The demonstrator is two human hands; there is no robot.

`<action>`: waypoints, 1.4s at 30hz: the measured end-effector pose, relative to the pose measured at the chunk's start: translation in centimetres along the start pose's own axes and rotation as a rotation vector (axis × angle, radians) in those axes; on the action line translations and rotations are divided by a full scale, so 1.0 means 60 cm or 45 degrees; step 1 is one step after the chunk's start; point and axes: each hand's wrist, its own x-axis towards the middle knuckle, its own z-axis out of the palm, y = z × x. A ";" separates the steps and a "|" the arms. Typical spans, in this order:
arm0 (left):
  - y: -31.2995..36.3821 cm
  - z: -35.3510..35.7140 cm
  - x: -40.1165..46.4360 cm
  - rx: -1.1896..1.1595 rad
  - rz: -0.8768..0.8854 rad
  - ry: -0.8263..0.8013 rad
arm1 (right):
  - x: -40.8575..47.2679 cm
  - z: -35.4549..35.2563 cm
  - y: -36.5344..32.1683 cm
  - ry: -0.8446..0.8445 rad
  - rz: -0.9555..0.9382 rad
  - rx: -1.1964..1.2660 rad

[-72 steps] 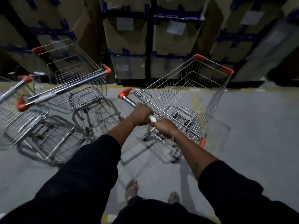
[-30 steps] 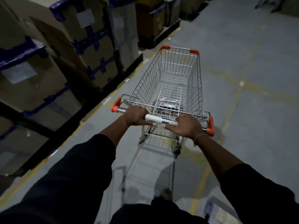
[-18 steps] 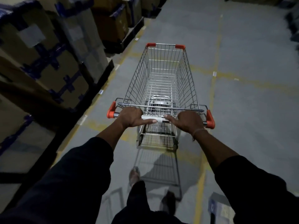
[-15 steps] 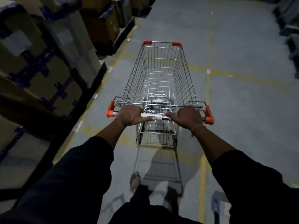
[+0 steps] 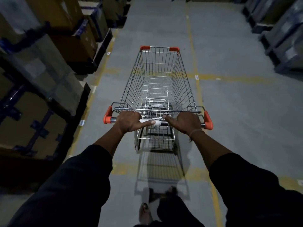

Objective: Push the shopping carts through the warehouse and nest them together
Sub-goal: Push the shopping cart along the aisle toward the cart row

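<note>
**Two hands on a cart in a dim aisle**

Closest in, at the bottom, are two dark sleeves (image 5: 78,185) and a foot (image 5: 145,213) on the grey floor (image 5: 237,128). The arms reach forward from the sleeves to the cart (image 5: 157,82).

The left hand (image 5: 129,122) grips the handle bar (image 5: 161,123) near its left end. Its fingers curl over the bar and its thumb lies straight along a white sleeve on the middle of the bar. The right hand (image 5: 186,122) grips the bar near its right end, fingers curled over too, with its thumb pointing toward the middle. The hands are apart, with a bare bit of bar between them. A thin band (image 5: 196,132) goes round the right wrist. Orange caps sit at both ends of the bar.

The cart is a wire basket on wheels. It stands in the middle of the aisle, right in front of the person, and points straight away. Nothing lies in the basket. Two more orange caps mark its far top corners. The cart's shadow falls on the floor near the feet.

Faded yellow lines (image 5: 229,77) run across and along the floor.

On the left, big boxes (image 5: 32,76) with blue straps stand in a row beside the aisle. Farther off on the right are more stacks (image 5: 287,38), blurry and dark. The aisle goes on past the cart into the dark.
</note>
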 end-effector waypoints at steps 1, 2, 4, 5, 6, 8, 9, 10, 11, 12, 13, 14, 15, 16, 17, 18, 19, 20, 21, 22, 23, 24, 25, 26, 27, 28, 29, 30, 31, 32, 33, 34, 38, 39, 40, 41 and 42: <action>-0.012 0.001 0.020 -0.003 0.003 0.007 | 0.019 -0.003 -0.003 0.002 0.011 0.002; -0.024 0.001 0.040 -0.009 0.007 0.017 | 0.039 -0.006 -0.005 0.004 0.023 0.004; -0.045 -0.003 0.082 -0.050 0.020 0.044 | 0.081 -0.014 -0.007 0.023 0.043 0.006; -0.055 -0.004 0.104 -0.077 0.028 0.059 | 0.104 -0.018 -0.007 0.031 0.051 0.014; -0.065 -0.007 0.127 -0.097 0.030 0.069 | 0.127 -0.024 -0.007 0.036 0.058 0.023; -0.086 -0.012 0.173 -0.108 0.027 0.077 | 0.178 -0.031 -0.006 0.031 0.079 0.026; -0.098 -0.013 0.198 -0.111 0.028 0.077 | 0.205 -0.036 -0.006 0.028 0.089 0.023; -0.111 -0.015 0.223 -0.117 0.025 0.074 | 0.232 -0.041 -0.006 0.026 0.095 0.024; -0.123 -0.018 0.248 -0.119 0.020 0.074 | 0.259 -0.045 -0.005 0.019 0.105 0.025; -0.134 -0.020 0.275 -0.119 0.018 0.070 | 0.287 -0.049 -0.005 0.011 0.112 0.024; -0.144 -0.022 0.298 -0.130 0.025 0.063 | 0.312 -0.053 -0.005 -0.005 0.122 0.026; -0.154 -0.023 0.321 -0.139 0.031 0.051 | 0.337 -0.057 -0.004 -0.026 0.133 0.039; -0.165 -0.025 0.346 -0.141 0.028 0.041 | 0.364 -0.059 -0.002 -0.049 0.147 0.054; -0.176 -0.028 0.371 -0.137 0.022 0.037 | 0.391 -0.063 -0.002 -0.071 0.157 0.067; -0.187 -0.031 0.395 -0.136 0.020 0.035 | 0.417 -0.069 -0.004 -0.097 0.166 0.080; -0.200 -0.032 0.418 -0.135 0.022 0.033 | 0.442 -0.072 -0.005 -0.110 0.166 0.089; -0.212 -0.033 0.441 -0.134 0.024 0.032 | 0.467 -0.076 -0.006 -0.113 0.167 0.092; -0.225 -0.035 0.463 -0.127 0.024 0.031 | 0.492 -0.079 -0.007 -0.117 0.171 0.091; -0.237 -0.037 0.487 -0.119 0.026 0.037 | 0.516 -0.082 -0.008 -0.122 0.175 0.089; -0.249 -0.039 0.510 -0.115 0.028 0.044 | 0.541 -0.084 -0.010 -0.127 0.177 0.086; -0.261 -0.041 0.533 -0.123 0.031 0.049 | 0.566 -0.087 -0.011 -0.127 0.176 0.080; -0.274 -0.041 0.558 -0.133 0.034 0.050 | 0.592 -0.090 -0.011 -0.124 0.181 0.075; -0.286 -0.042 0.583 -0.142 0.036 0.049 | 0.618 -0.093 -0.010 -0.124 0.188 0.073; -0.299 -0.043 0.609 -0.140 0.039 0.052 | 0.645 -0.096 -0.011 -0.123 0.194 0.072; -0.313 -0.044 0.636 -0.134 0.045 0.060 | 0.673 -0.097 -0.011 -0.121 0.203 0.069; -0.327 -0.046 0.664 -0.130 0.051 0.064 | 0.703 -0.100 -0.012 -0.124 0.217 0.066; -0.342 -0.048 0.693 -0.135 0.057 0.062 | 0.733 -0.102 -0.014 -0.129 0.230 0.058; -0.358 -0.050 0.721 -0.138 0.067 0.056 | 0.763 -0.104 -0.015 -0.132 0.242 0.048; -0.374 -0.051 0.750 -0.144 0.085 0.051 | 0.793 -0.106 -0.015 -0.134 0.251 0.037; -0.388 -0.053 0.777 -0.150 0.100 0.045 | 0.821 -0.109 -0.016 -0.137 0.263 0.024; -0.403 -0.055 0.805 -0.156 0.104 0.039 | 0.848 -0.111 -0.018 -0.139 0.273 0.006; -0.417 -0.058 0.833 -0.147 0.101 0.035 | 0.875 -0.115 -0.020 -0.139 0.283 -0.010; -0.463 -0.075 0.937 -0.128 0.129 0.041 | 0.979 -0.123 -0.019 -0.135 0.339 -0.029; -0.473 -0.080 0.962 -0.121 0.145 0.045 | 1.003 -0.125 -0.017 -0.131 0.352 -0.024; -0.481 -0.083 0.986 -0.119 0.160 0.038 | 1.026 -0.127 -0.013 -0.125 0.363 -0.018; -0.489 -0.085 1.011 -0.128 0.172 0.029 | 1.048 -0.130 -0.009 -0.119 0.376 -0.015; -0.495 -0.089 1.035 -0.121 0.179 0.022 | 1.069 -0.134 -0.004 -0.115 0.389 -0.019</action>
